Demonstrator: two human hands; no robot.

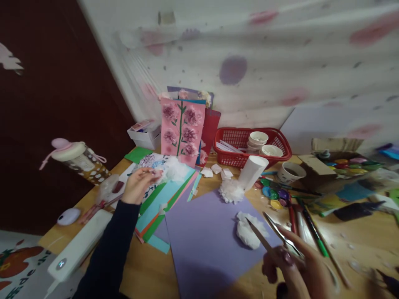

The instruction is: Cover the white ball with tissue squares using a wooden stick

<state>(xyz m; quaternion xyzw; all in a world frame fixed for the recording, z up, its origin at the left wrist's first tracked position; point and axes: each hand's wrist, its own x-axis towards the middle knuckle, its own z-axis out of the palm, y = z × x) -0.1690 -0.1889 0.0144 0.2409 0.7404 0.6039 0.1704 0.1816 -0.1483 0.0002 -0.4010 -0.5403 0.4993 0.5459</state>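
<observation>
My left hand [141, 183] reaches over the stack of coloured paper [156, 203], fingers drawn together at the edge of a fluffy white tissue heap [175, 169]. What lies between those fingertips is too small to make out. In my right hand [293, 265] is a pair of scissors [259, 233], blades spread apart. One blade overlaps a crumpled white tissue ball [246, 234] in view; whether it touches, I cannot tell. That ball rests on a purple sheet [205, 241]. Near the sheet's far edge sits a ruffled white pompom [231, 191].
A white paper roll [254, 170] leans behind the pompom. Farther back are a red basket [224, 155] with paper cups and a pink flower card [171, 137]. Paint pots [276, 204], a green marker [321, 247] and a paper cup [291, 172] lie right; a bottle [81, 160] stands left.
</observation>
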